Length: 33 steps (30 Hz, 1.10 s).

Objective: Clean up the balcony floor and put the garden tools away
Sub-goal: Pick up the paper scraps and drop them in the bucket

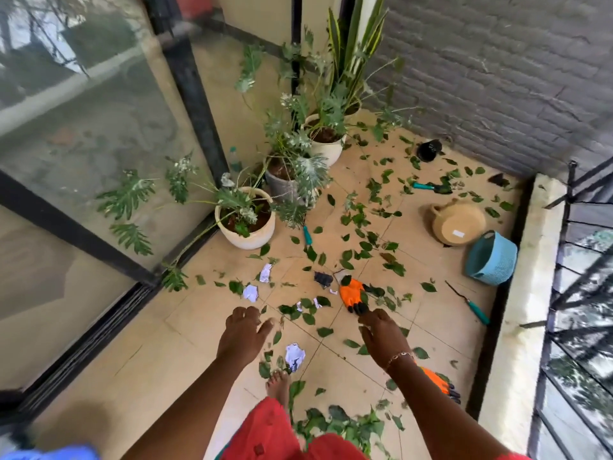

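Green leaves lie all over the tan tiled balcony floor, with crumpled paper scraps among them. An orange glove with black fingertips lies flat mid-floor. My right hand reaches down just short of its fingertips, fingers relaxed, holding nothing. My left hand hovers over the floor with loosely curled fingers, empty. A second orange glove shows behind my right forearm. Teal-handled tools lie apart: a trowel, one near the pots, and a thin tool by the ledge.
A blue basket lies on its side at right beside an overturned tan basket. Three potted plants stand along the glass railing. A small black pot lies near the brick wall. A low ledge bounds the right.
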Each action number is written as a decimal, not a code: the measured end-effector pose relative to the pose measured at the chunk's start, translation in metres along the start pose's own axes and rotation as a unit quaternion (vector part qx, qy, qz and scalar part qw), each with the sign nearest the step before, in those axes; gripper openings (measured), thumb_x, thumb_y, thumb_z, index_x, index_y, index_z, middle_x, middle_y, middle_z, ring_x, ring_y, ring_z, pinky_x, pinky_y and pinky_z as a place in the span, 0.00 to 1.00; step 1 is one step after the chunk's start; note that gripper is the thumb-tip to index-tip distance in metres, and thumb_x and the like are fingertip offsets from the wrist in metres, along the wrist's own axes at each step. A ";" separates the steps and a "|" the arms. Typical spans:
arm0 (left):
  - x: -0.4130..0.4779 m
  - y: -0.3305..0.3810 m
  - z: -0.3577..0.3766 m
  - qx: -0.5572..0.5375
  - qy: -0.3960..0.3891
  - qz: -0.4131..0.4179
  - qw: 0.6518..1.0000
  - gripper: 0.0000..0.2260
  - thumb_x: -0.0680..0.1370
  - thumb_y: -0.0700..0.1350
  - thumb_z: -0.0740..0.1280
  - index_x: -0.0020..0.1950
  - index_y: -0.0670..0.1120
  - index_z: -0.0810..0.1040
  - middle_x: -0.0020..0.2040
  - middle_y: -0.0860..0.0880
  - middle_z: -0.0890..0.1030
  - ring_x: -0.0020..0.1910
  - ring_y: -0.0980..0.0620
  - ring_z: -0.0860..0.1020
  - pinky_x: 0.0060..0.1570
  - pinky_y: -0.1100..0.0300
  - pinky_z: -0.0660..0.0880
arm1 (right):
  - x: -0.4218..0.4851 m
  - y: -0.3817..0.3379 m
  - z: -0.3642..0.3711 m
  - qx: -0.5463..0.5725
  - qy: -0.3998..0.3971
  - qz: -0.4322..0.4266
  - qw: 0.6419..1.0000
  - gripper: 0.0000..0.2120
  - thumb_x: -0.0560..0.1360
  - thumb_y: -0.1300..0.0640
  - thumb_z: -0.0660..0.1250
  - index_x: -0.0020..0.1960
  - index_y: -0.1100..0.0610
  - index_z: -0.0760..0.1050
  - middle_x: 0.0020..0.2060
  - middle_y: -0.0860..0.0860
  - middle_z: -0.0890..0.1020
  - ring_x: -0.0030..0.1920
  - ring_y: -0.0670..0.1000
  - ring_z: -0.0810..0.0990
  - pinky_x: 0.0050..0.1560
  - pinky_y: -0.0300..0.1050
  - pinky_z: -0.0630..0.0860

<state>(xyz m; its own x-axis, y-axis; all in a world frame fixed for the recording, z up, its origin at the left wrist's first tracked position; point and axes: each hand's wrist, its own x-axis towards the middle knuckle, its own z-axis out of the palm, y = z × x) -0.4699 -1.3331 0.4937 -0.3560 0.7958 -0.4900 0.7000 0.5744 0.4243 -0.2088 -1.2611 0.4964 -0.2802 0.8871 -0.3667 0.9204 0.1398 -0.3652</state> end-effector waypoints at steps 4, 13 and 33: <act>0.029 0.009 -0.010 -0.008 -0.011 -0.024 1.000 0.18 0.80 0.53 0.60 0.65 0.43 0.71 0.64 0.42 0.69 0.65 0.42 0.67 0.60 0.53 0.67 | 0.042 -0.010 -0.018 -0.023 0.003 -0.010 1.000 0.12 0.78 0.56 0.60 0.58 0.56 0.75 0.56 0.56 0.76 0.50 0.58 0.78 0.45 0.46 0.73; 0.090 0.070 -0.003 -0.029 -0.014 -0.066 0.997 0.19 0.80 0.54 0.59 0.67 0.44 0.70 0.66 0.43 0.69 0.67 0.43 0.66 0.62 0.55 0.66 | 0.151 0.013 -0.061 -0.070 -0.055 -0.078 0.993 0.14 0.77 0.56 0.59 0.61 0.54 0.74 0.57 0.56 0.76 0.54 0.58 0.77 0.50 0.46 0.74; 0.170 0.240 0.110 -0.308 0.114 -0.319 0.889 0.14 0.79 0.46 0.64 0.56 0.37 0.78 0.54 0.35 0.79 0.57 0.38 0.76 0.53 0.52 0.70 | 0.364 0.097 -0.153 -0.240 -0.267 -0.302 0.883 0.15 0.77 0.56 0.61 0.63 0.56 0.73 0.60 0.56 0.77 0.60 0.56 0.75 0.60 0.45 0.70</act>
<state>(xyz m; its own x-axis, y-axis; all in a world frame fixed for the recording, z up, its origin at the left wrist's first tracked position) -0.2941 -1.0813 0.4284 -0.7246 0.2488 -0.6427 -0.1352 0.8631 0.4866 -0.1796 -0.8568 0.4584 -0.7301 0.2703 -0.6276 0.5323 0.8009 -0.2742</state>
